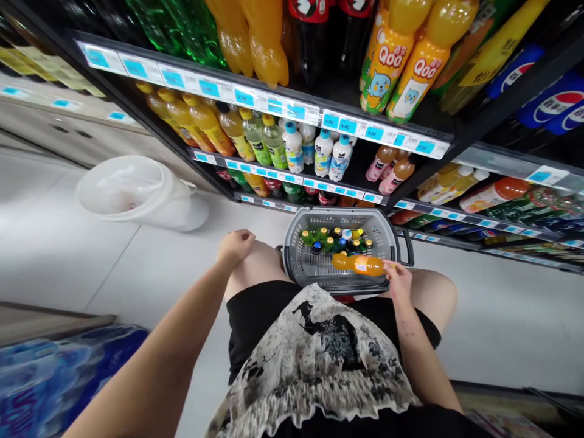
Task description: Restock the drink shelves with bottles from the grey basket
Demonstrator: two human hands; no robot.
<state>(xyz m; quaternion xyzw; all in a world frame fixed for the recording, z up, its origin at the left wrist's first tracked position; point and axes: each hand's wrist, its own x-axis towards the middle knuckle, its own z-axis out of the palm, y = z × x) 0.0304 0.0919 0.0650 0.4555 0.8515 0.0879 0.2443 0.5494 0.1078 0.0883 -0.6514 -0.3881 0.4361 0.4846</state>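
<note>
My right hand [398, 280] grips one end of a bottle of orange drink [363, 265]. The bottle lies nearly level over the front part of a grey shopping basket [292, 267] on the floor between my knees. Inside the basket, several bottles [329, 244] stand upright with yellow, blue, white and black caps. My left hand [236, 246] rests on my left knee with its fingers curled in and nothing visible in them.
Drink shelves [269, 103] with price labels rise just beyond the basket. A white bucket [128, 188] with a liner stands on the floor at left. Blue wrapped packs [68, 377] lie at lower left. The basket's black handle [405, 248] sticks out at right.
</note>
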